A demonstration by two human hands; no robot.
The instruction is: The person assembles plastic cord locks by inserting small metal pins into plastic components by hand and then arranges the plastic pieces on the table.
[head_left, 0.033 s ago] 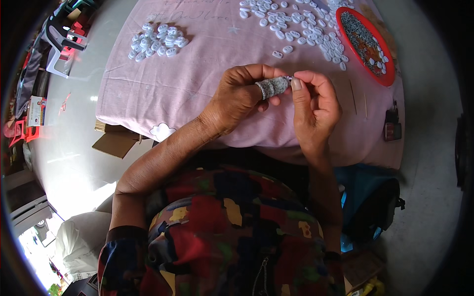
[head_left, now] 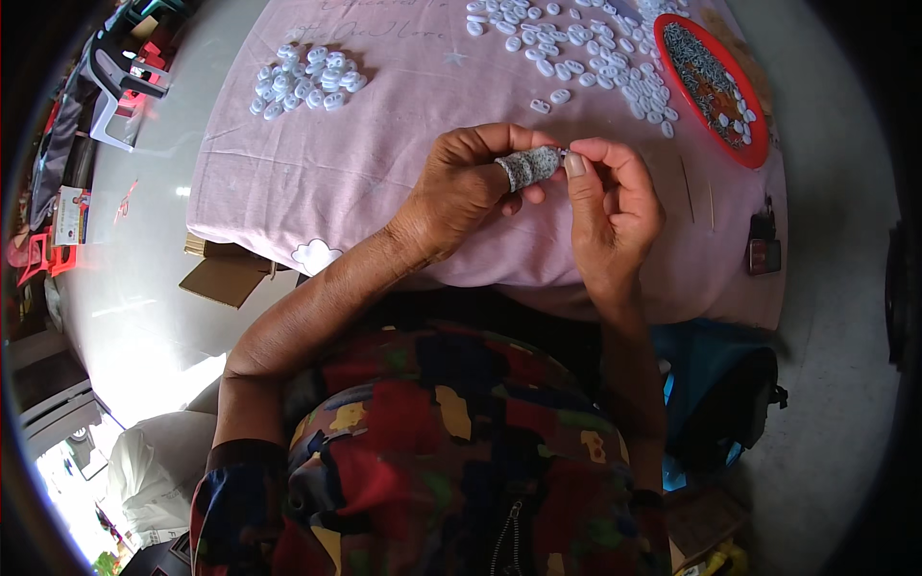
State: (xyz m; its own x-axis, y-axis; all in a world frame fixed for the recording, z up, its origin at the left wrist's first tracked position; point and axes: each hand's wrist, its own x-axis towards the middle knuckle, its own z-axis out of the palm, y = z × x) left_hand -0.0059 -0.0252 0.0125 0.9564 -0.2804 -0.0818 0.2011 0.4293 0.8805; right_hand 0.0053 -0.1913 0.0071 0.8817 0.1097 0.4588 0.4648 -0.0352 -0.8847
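Observation:
Over the near part of the table, my two hands meet fingertip to fingertip. A grey speckled knitted finger cover [head_left: 528, 170] wraps a finger of my left hand [head_left: 451, 187], whose fingers are curled closed. The thumb and forefinger of my right hand [head_left: 619, 211] are pinched together right at the cover's tip. A tiny pale bit shows between the hands, too small to name. Beyond them lie two loose white oval pieces [head_left: 560, 96], each looking like a small plastic part with openings.
A heap of white pieces [head_left: 309, 82] sits far left, with a wider scatter [head_left: 595, 53] far right. A red tray [head_left: 759, 144] holds small grey metal parts and several white pieces. Thin sticks [head_left: 687, 189] and a small dark device [head_left: 764, 252] lie right on the pink cloth [head_left: 259, 182].

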